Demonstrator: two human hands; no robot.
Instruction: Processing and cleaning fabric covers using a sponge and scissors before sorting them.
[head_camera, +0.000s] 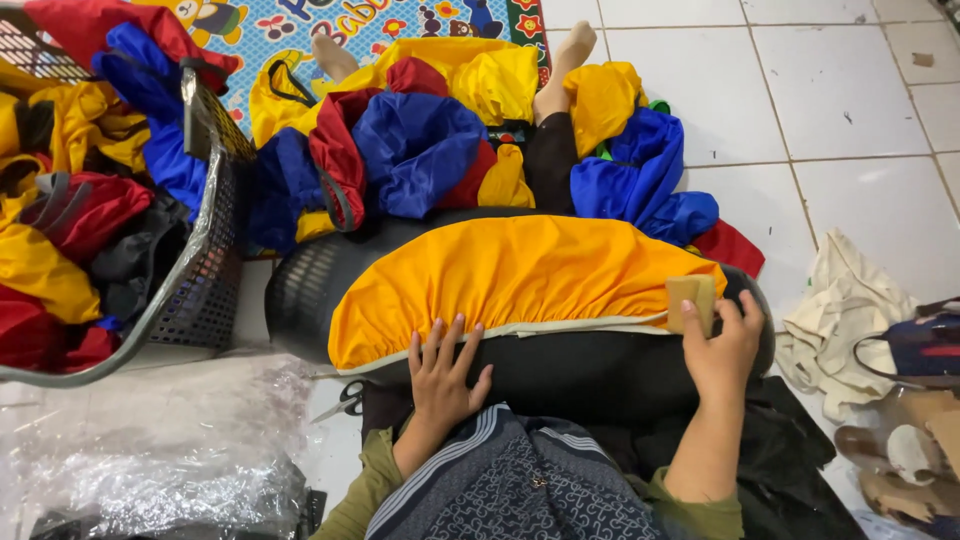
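Observation:
A yellow fabric cover (510, 275) with a pale hem is stretched over a black rounded form (560, 365) lying across my lap. My left hand (445, 375) rests flat on the black form just below the hem, fingers apart, holding nothing. My right hand (722, 350) grips a small tan block (692, 296) pressed against the right end of the yellow cover. Scissors (345, 402) lie on the floor to the left of my left wrist.
A dark plastic basket (205, 260) at left is full of red, yellow and blue fabric. More such pieces (420, 140) are heaped over my legs beyond the form. Clear plastic wrap (150, 450) lies front left; a cream cloth (845, 310) and bags sit at right on white tiles.

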